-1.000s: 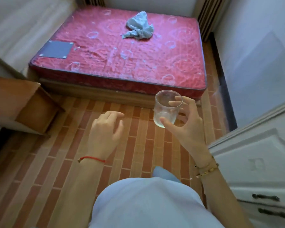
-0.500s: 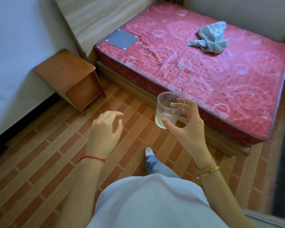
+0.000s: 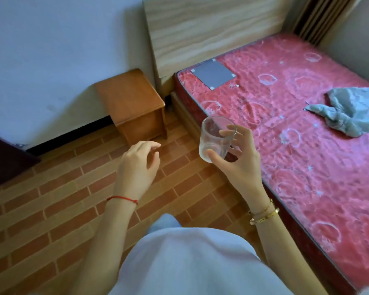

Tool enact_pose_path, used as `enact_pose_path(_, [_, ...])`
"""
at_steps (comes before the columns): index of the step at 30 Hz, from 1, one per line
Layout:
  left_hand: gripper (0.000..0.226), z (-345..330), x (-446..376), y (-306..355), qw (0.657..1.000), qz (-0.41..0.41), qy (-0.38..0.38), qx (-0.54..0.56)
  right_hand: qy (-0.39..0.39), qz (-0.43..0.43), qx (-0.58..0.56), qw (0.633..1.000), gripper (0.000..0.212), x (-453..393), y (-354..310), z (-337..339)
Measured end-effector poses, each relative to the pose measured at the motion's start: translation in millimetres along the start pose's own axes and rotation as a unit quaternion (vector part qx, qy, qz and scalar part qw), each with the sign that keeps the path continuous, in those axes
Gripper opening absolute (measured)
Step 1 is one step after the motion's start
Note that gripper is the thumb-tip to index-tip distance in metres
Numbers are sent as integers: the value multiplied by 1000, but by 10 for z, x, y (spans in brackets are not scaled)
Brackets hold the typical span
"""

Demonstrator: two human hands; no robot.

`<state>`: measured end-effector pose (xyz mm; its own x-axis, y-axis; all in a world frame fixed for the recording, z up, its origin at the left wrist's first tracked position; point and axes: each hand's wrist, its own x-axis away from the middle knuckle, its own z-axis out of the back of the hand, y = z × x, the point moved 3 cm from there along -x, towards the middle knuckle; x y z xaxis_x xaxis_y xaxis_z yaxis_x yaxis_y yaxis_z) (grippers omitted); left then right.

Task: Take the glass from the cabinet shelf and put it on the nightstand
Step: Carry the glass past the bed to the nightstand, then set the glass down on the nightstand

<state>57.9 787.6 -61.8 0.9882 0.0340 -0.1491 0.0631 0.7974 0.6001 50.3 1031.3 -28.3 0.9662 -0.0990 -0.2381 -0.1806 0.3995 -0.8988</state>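
Right hand [image 3: 241, 165] grips the clear empty drinking glass [image 3: 216, 138]; left hand [image 3: 137, 167] loosely curled, empty. Beyond the fingertips, the small orange-brown wooden nightstand [image 3: 132, 103] stands beside a red mattress [image 3: 296, 128].

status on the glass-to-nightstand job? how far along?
Done: the glass is off the shelf, held upright in the right hand by thumb and fingers. In hand: it is carried in the air over the floor beside the bed; the left hand is empty. Left: reach the wooden nightstand by the headboard and set the glass on its bare top.
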Motion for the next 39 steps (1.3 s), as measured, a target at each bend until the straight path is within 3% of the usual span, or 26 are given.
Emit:
enact_pose_path(7, [21, -39, -740, -413, 996, 58, 62, -7, -63, 19, -12, 998, 67, -1038, 232, -644])
enact_pose_path(19, [21, 347, -2688, -1409, 992, 87, 90, -31, -117, 27, -33, 992, 70, -3013, 243, -2246])
enact_pose_path(29, [23, 568, -3975, -2104, 991, 108, 65, -43, -153, 5, -36, 988, 69, -4229, 263, -3327])
enact_pose_path(39, [27, 259, -4914, -2870, 976, 185, 67, -93, -226, -28, 6, 974, 67, -5179, 755, -4173])
